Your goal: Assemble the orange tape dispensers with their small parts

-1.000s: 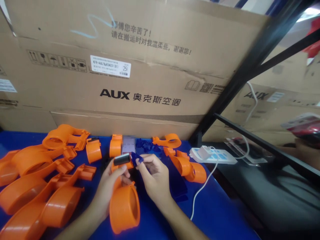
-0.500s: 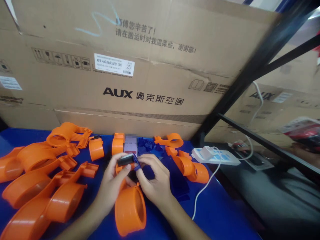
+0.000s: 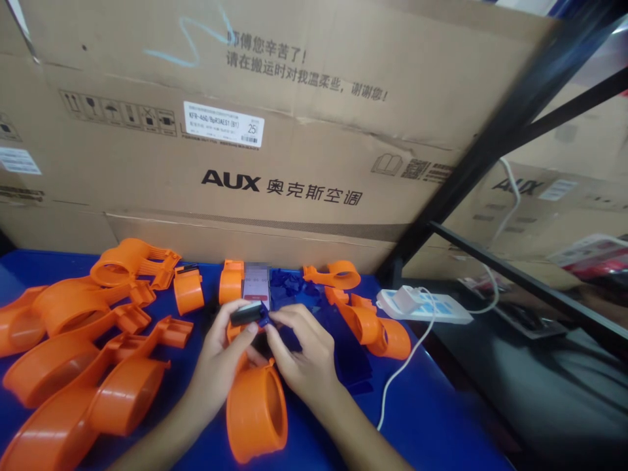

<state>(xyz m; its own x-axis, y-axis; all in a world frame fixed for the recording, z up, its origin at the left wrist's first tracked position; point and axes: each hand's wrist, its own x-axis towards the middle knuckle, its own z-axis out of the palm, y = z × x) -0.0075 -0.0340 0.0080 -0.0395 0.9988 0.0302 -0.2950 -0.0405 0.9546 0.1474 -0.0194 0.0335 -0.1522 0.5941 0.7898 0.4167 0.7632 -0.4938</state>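
Centre front, an orange plastic tape dispenser [image 3: 255, 412] hangs with its wide ring toward me and its narrower head up between my hands. My left hand [image 3: 223, 343] is closed round that head, thumb pressed near a black block [image 3: 246, 315] at its top. My right hand [image 3: 304, 350] pinches a small dark blue piece [image 3: 265, 318] at the block's right end, fingertips close together. My fingers hide part of the head. Behind them a phone [image 3: 256, 286] with a lit screen stands near an upright orange dispenser [image 3: 231, 281].
Several orange dispensers [image 3: 122, 392] cover the left of the blue tabletop [image 3: 441, 418]; others [image 3: 377, 330] lie on the right. Dark blue film scraps [image 3: 294, 284] and sheets [image 3: 353, 363] are behind and beside my right hand. A white power strip [image 3: 426, 307] with a cable borders a black frame and cardboard boxes.
My right fingertips have shifted slightly, and the small blue piece now sits lower and more folded at the black block's end. My left hand and the dispenser are nearly unmoved.
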